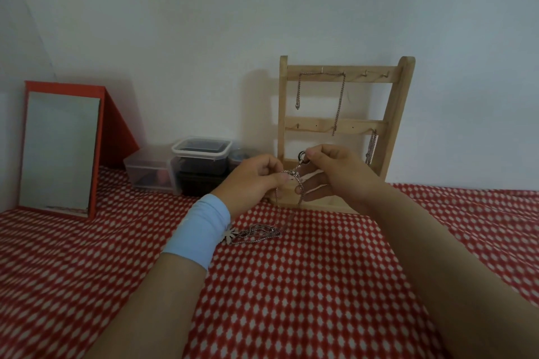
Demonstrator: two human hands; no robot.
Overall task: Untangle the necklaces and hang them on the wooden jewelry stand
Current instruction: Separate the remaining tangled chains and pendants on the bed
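Pinching a silver chain (300, 186) between them, both hands are raised just in front of the wooden jewelry stand (390, 114): the left hand (256, 175), a blue wristband (198, 230) on its wrist, grips the chain with curled fingers, and the right hand (329, 172) nips a dark ring pendant (302, 156) at the chain's top. A tangle of necklaces (256, 233) lies on the red-patterned surface (291, 285) beside the left wrist. Hung chains (339, 102) drape from the stand's rails. A red-framed mirror (58, 148) and plastic containers (201, 151) sit to the left.

Red cloth (320, 285) with white diamond dots; red-framed mirror (58, 148) at nine o'clock; pale wooden jewelry stand (335, 125); silver necklaces (256, 233); light-blue wristband (198, 230); white wall (262, 9).
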